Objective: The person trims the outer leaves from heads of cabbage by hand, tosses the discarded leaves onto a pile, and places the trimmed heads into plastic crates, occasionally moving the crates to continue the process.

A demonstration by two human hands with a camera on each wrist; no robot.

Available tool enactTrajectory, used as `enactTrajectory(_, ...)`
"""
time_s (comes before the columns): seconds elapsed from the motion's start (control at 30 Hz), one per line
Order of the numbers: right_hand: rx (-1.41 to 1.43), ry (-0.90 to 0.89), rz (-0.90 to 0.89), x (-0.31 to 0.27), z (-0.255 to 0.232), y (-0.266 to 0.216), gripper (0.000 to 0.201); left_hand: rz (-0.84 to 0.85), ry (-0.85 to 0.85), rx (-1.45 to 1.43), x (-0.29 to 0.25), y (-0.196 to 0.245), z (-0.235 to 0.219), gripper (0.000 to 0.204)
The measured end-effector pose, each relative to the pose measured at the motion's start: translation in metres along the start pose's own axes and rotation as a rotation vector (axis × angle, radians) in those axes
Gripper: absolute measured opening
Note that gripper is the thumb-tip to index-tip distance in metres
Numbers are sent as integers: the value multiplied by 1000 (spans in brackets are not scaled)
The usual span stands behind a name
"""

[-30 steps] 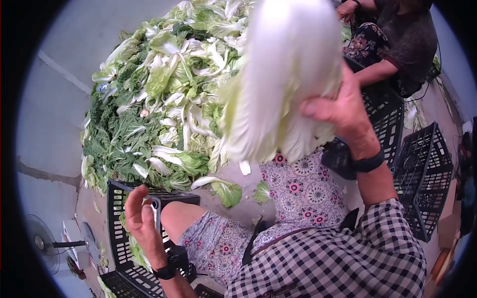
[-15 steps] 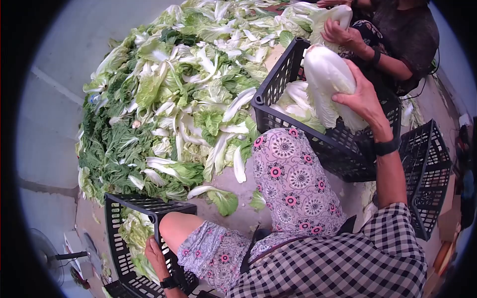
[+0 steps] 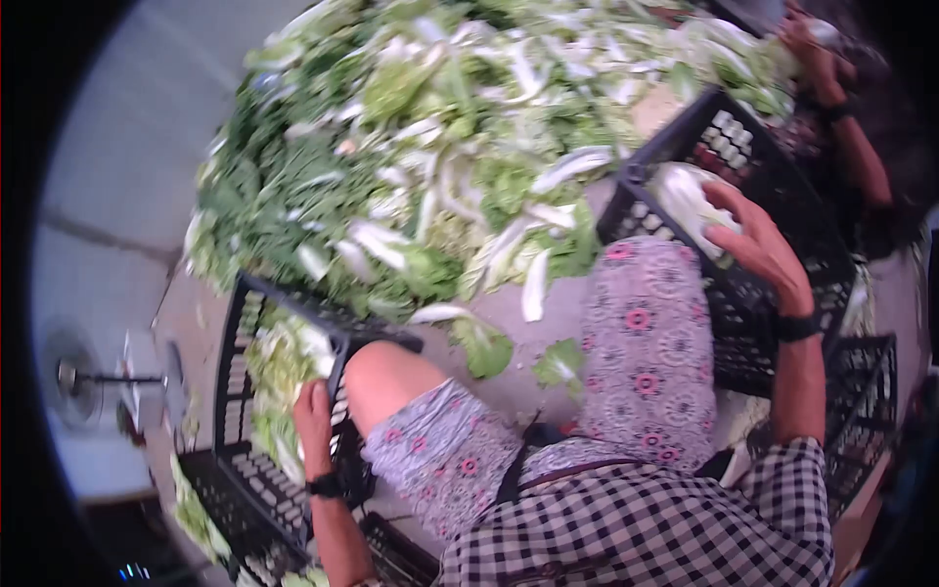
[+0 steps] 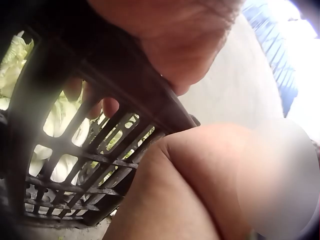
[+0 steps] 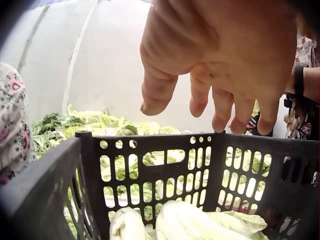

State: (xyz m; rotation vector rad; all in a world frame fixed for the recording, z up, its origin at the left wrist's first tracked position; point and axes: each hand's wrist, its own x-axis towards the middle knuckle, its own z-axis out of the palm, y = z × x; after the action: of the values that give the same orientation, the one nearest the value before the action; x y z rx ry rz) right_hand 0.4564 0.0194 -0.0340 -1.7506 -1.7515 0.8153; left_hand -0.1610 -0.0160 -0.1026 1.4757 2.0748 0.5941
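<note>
R hand (image 3: 758,245): hung open, held nothing, over R crate (image 3: 634,176).
Cabbage (image 3: 680,199): lay in R crate, below R hand, well apart from L hand (image 3: 313,426).
L hand: fingers curled over L crate (image 3: 337,339) rim.

Fan (image 3: 73,377) at left, pale wall (image 5: 115,60), second person (image 3: 863,161)

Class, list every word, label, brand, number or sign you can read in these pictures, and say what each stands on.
None can be read.
The black crates show only slots and holes.
The patterned cloth shows flowers, no lettering.
The blue scrap and blue glow are too small or blurred to tell.
</note>
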Motion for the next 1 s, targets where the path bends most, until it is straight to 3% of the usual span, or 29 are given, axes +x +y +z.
enactTrajectory(0.07, 5, -82, 33, 0, 20, -16, 66, 103, 20, -68, 1, -8, -1, 30)
enactTrajectory(0.1, 190, -95, 90, -1, 33, -6, 60, 59, -66, -54, 0, 3, -11, 30)
enactTrajectory(0.13, 173, -88, 53, 5, 42, 9, 54, 172, -66, -175, 6, -16, -12, 31)
enactTrajectory(0.2, 262, -89, 77, 13, 53, 26, 51, 109, -17, -202, 18, -28, -35, 30)
enactTrajectory(0.27, 272, -44, 180, 10, 66, -13, 43, -50, 9, -326, 35, -46, -63, 34)
enactTrajectory(0.33, 2, 18, 3, 17, 79, 26, 43, -121, 83, -428, 50, -58, -79, 34)
enactTrajectory(0.37, 402, 113, 196, 25, 83, 56, 44, -170, 88, -446, 59, -65, -83, 36)
enactTrajectory(0.4, 222, 103, 153, 26, 84, 55, 45, -223, 100, -487, 64, -61, -82, 37)
enactTrajectory(0.47, -139, 90, 73, 24, 81, 52, 47, -358, -16, -581, 75, -60, -72, 37)
enactTrajectory(0.53, -29, 103, 154, 25, 80, 59, 45, -479, -175, -594, 89, -72, -50, 34)
enactTrajectory(0.57, 3, 112, 183, 25, 80, 60, 44, -363, -234, -415, 93, -69, -41, 35)
enactTrajectory(0.6, 46, 123, 200, 25, 80, 66, 42, 89, -172, 115, 102, -72, -32, 36)
enactTrajectory(0.67, 131, 148, 232, 25, 80, 80, 39, 550, -128, 497, 108, -66, -20, 44)
enactTrajectory(0.7, 123, 161, 226, 25, 79, 87, 38, 554, -273, 583, 111, -55, -18, 49)
enactTrajectory(0.77, -93, 175, 143, 22, 77, 75, 34, 611, -310, 742, 119, -56, -9, 52)
enactTrajectory(0.83, -52, 159, 209, 22, 79, 60, 31, 617, -378, 911, 134, -61, 1, 50)
enactTrajectory(0.93, -36, 141, 279, 24, 78, 49, 27, 623, -387, 1126, 141, -75, 20, 47)
enactTrajectory(1.0, -28, 147, 282, 26, 79, 43, 25, 569, -366, 1080, 142, -81, 33, 48)
